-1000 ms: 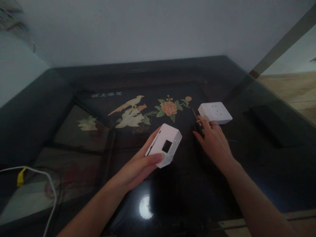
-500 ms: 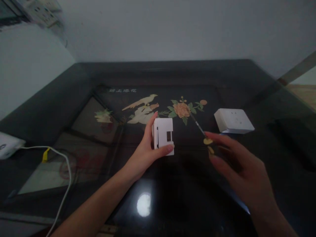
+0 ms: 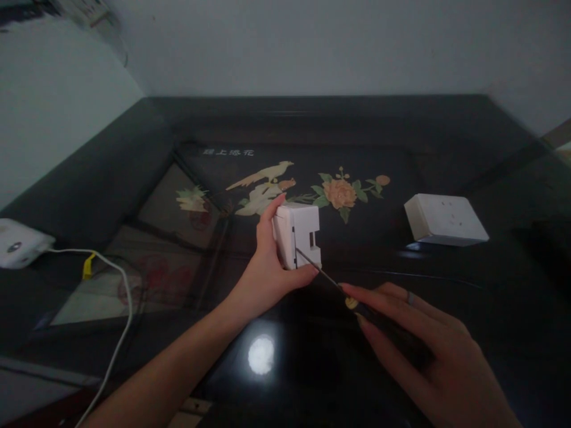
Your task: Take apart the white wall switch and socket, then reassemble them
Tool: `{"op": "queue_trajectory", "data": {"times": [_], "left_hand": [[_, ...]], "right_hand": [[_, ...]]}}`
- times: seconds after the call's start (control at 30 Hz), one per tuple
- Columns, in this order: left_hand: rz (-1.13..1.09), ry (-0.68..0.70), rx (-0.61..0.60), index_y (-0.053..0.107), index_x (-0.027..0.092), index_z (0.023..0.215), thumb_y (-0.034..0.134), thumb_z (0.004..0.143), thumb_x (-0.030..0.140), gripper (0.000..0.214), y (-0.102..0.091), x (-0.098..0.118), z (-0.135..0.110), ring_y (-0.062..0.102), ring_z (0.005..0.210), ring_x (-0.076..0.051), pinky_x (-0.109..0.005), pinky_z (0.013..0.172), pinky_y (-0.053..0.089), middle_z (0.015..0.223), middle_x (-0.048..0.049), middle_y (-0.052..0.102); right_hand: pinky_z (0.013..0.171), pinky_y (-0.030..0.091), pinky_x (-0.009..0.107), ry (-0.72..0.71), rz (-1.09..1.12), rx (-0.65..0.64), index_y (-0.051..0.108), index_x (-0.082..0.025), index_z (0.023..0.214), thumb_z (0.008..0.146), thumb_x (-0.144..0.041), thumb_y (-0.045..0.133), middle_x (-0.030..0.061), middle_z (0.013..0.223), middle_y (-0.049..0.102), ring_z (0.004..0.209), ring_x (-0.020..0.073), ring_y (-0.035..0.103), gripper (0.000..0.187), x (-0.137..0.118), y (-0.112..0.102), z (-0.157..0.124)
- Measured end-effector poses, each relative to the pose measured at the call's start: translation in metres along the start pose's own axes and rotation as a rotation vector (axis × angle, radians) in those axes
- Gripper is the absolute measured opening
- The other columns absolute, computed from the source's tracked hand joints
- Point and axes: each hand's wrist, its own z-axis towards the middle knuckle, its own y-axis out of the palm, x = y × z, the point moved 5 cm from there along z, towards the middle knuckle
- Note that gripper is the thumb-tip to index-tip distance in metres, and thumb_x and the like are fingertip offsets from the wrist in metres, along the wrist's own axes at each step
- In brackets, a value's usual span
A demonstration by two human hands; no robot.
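Observation:
My left hand (image 3: 270,270) is closed around a white socket box (image 3: 306,229), thumb along its lower edge and fingers behind its left side. A thin dark seam runs down the box beside a small rectangular cutout. In my right hand (image 3: 428,339) is a screwdriver (image 3: 328,278), gripped by its handle, which is mostly covered by the fingers; a yellow collar shows near the fingertips. The shaft slants up to the left, and its tip appears to touch the seam of the box.
A second white socket box (image 3: 450,219) lies on the glossy black table (image 3: 357,368) to the right. At the left, a white device (image 3: 22,242) trails a white cable (image 3: 127,297) with a yellow tag (image 3: 88,266). A wall (image 3: 312,47) stands behind the table.
My right hand has brought the screwdriver left and down until its tip meets the box's seam. The held box has turned slightly, showing more of its left side. The view has shifted a little.

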Motion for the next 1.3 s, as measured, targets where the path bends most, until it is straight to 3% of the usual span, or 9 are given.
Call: {"op": "queue_trajectory", "data": {"times": [0.17,0.53,0.67,0.8,1.13,1.3], "left_hand": [[0.119,0.033,0.045,0.016,0.039,0.152,0.082,0.067,0.023,0.109,-0.003,-0.002,0.000,0.037,0.136,-0.037,-0.055,0.112,0.036,0.151,-0.0076,0.034],[0.254,0.049,0.056,0.020,0.034,0.153,0.076,0.070,0.020,0.101,-0.003,0.004,0.000,0.037,0.136,-0.035,-0.054,0.117,0.030,0.152,-0.0085,0.028],[0.423,0.081,0.079,0.027,0.034,0.150,0.073,0.068,0.018,0.095,-0.005,0.011,0.000,0.033,0.138,-0.033,-0.054,0.119,0.025,0.145,-0.0084,0.028],[0.580,0.084,0.071,0.033,0.033,0.148,0.071,0.069,0.021,0.089,-0.007,0.012,0.001,0.032,0.138,-0.033,-0.054,0.120,0.023,0.142,-0.0082,0.027],[0.770,0.067,-0.008,0.035,0.034,0.149,0.070,0.072,0.023,0.085,-0.006,0.009,0.001,0.038,0.132,-0.037,-0.056,0.113,0.034,0.142,-0.0099,0.033],[0.731,0.054,-0.026,0.034,0.028,0.150,0.067,0.074,0.023,0.084,-0.004,0.012,0.001,0.038,0.133,-0.036,-0.053,0.115,0.031,0.144,-0.0117,0.034]], "right_hand": [[0.068,0.059,0.014,-0.023,-0.057,-0.015,0.063,-0.024,0.121,0.092,-0.014,0.051,0.0018,0.092,0.072,0.077,0.0100,0.072,0.033,0.000,0.002,-0.004],[0.060,0.058,0.018,-0.127,-0.316,-0.034,0.054,-0.021,0.131,0.098,-0.014,0.046,0.0046,0.097,0.069,0.074,0.0116,0.072,0.035,0.000,0.005,-0.016],[0.051,0.055,0.023,-0.173,-0.419,-0.010,0.057,-0.018,0.130,0.097,-0.012,0.044,0.0056,0.094,0.070,0.062,0.0120,0.069,0.035,-0.003,0.007,-0.016],[0.056,0.056,0.027,-0.209,-0.505,0.007,0.060,-0.018,0.130,0.095,-0.010,0.045,0.0076,0.096,0.069,0.063,0.0139,0.068,0.039,-0.002,0.007,-0.020],[0.058,0.056,0.032,-0.232,-0.567,0.000,0.066,-0.017,0.126,0.092,-0.005,0.043,0.0099,0.097,0.072,0.067,0.0188,0.068,0.042,-0.005,0.003,-0.020],[0.059,0.058,0.026,-0.136,-0.433,-0.003,0.065,-0.018,0.126,0.096,-0.010,0.045,0.0074,0.094,0.071,0.067,0.0151,0.070,0.037,-0.001,0.005,-0.014]]}}
